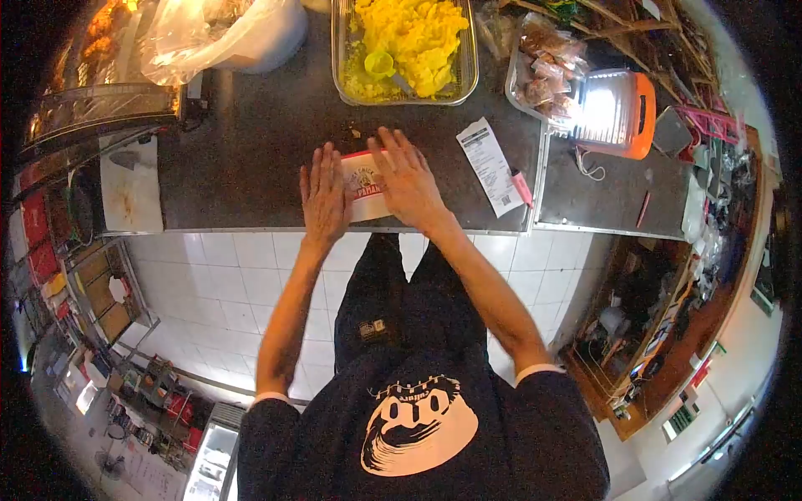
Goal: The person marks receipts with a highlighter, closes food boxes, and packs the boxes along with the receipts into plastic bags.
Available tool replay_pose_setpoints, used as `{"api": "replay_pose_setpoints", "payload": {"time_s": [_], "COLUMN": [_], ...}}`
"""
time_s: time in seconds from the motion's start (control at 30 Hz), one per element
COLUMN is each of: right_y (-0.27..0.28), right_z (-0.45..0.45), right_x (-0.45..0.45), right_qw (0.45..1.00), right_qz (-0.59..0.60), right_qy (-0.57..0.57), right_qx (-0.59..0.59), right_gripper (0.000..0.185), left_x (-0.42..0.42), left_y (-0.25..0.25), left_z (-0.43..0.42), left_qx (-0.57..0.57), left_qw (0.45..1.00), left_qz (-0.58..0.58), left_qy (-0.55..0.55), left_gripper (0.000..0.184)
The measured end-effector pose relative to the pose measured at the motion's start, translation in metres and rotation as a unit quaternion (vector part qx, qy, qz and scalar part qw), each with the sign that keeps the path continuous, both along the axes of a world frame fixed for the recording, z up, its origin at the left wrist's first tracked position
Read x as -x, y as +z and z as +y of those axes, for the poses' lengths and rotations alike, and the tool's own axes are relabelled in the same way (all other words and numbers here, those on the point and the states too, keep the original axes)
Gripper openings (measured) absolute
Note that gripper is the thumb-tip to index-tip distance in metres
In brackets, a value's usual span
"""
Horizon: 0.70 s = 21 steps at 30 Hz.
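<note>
A white paper food box [365, 182] with red print and a red edge lies on the dark counter, close to its front edge. My left hand [326, 199] rests along the box's left side, fingers stretched out and pointing away from me. Across the right part of the box lies my right hand [408, 184], its fingers also straight and slightly spread, covering that side. Neither hand is wrapped round anything. How the box is closed underneath the hands cannot be seen.
Behind the box stands a clear tub [407, 102] of yellow food with a green scoop [379, 64]. A printed receipt [489, 167] and pink marker [522, 189] lie right. Farther right are a tray of small packets [547, 71] and an orange-framed lamp [644, 115]. A plastic bag [225, 37] sits back left.
</note>
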State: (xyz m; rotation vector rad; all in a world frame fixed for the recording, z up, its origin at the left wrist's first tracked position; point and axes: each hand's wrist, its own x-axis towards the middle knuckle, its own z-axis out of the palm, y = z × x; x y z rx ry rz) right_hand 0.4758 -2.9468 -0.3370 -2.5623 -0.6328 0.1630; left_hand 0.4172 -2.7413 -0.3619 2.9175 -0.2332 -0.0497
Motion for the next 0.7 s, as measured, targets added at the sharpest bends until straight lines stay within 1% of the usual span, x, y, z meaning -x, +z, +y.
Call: {"api": "replay_pose_setpoints", "payload": {"time_s": [0.03, 0.07, 0.1, 0.13, 0.17, 0.23, 0.27, 0.33, 0.37, 0.4, 0.43, 0.47, 0.5, 0.53, 0.57, 0.6, 0.63, 0.67, 0.7], "right_y": [-0.002, -0.011, -0.018, -0.025, -0.031, -0.014, -0.010, -0.009, -0.013, -0.017, -0.020, -0.023, -0.021, -0.018, -0.016, -0.017, -0.018, -0.019, -0.024], "right_z": [0.001, -0.002, -0.008, -0.015, -0.023, -0.031, -0.033, -0.037, -0.038, -0.037, -0.037, -0.039, -0.040, -0.041, -0.042, -0.042, -0.044, -0.046, -0.048], "right_x": [0.000, 0.000, -0.003, -0.009, -0.011, -0.020, -0.030, -0.033, -0.036, -0.038, -0.039, -0.038, -0.038, -0.037, -0.035, -0.029, -0.022, -0.014, -0.004], "right_qw": [0.995, 0.995, 0.991, 0.985, 0.985, 0.970, 0.970, 0.956, 0.956, 0.954, 0.950, 0.950, 0.948, 0.945, 0.946, 0.946, 0.945, 0.946, 0.947], "right_qz": [0.006, 0.011, 0.020, 0.026, 0.031, 0.059, 0.053, 0.067, 0.067, 0.074, 0.080, 0.082, 0.103, 0.124, 0.124, 0.111, 0.097, 0.111, 0.108], "right_qy": [0.097, 0.097, 0.133, 0.171, 0.172, 0.225, 0.226, 0.286, 0.285, 0.287, 0.288, 0.288, 0.282, 0.274, 0.272, 0.267, 0.261, 0.234, 0.234], "right_qx": [0.032, 0.032, 0.019, 0.008, 0.007, -0.064, -0.064, 0.003, 0.002, -0.045, -0.093, -0.093, -0.111, -0.128, -0.128, -0.148, -0.169, -0.194, -0.192], "right_gripper": [0.064, 0.064, 0.066, 0.069, 0.069, 0.092, 0.092, 0.106, 0.106, 0.102, 0.099, 0.099, 0.091, 0.084, 0.084, 0.080, 0.076, 0.068, 0.068], "left_x": [-0.002, -0.005, -0.008, -0.010, -0.009, -0.019, -0.026, -0.034, -0.038, -0.039, -0.039, -0.037, -0.036, -0.034, -0.032, -0.027, -0.019, -0.014, -0.008], "left_y": [-0.002, -0.003, -0.006, -0.008, -0.009, 0.012, 0.020, 0.022, 0.022, 0.020, 0.019, 0.018, 0.017, 0.016, 0.016, 0.015, 0.012, 0.007, 0.002], "left_z": [0.002, 0.007, 0.012, 0.017, 0.024, 0.036, 0.041, 0.048, 0.049, 0.050, 0.051, 0.051, 0.052, 0.052, 0.052, 0.053, 0.052, 0.051, 0.048], "left_qx": [0.001, 0.016, 0.031, 0.012, 0.012, 0.053, 0.038, 0.053, 0.070, 0.070, 0.095, 0.121, 0.122, 0.153, 0.184, 0.184, 0.201, 0.217, 0.217], "left_qw": [1.000, 0.999, 0.995, 0.993, 0.993, 0.978, 0.971, 0.963, 0.954, 0.954, 0.956, 0.958, 0.958, 0.953, 0.947, 0.947, 0.949, 0.950, 0.950], "left_qz": [0.006, 0.040, 0.072, 0.085, 0.089, 0.106, 0.130, 0.154, 0.175, 0.176, 0.168, 0.159, 0.159, 0.160, 0.160, 0.160, 0.133, 0.104, 0.101], "left_qy": [-0.001, -0.032, -0.065, -0.081, -0.080, -0.174, -0.195, -0.215, -0.233, -0.234, -0.219, -0.204, -0.205, -0.207, -0.209, -0.209, -0.204, -0.200, -0.201], "left_gripper": [0.071, 0.072, 0.074, 0.092, 0.092, 0.113, 0.129, 0.128, 0.127, 0.127, 0.121, 0.116, 0.116, 0.112, 0.108, 0.108, 0.099, 0.090, 0.090]}}
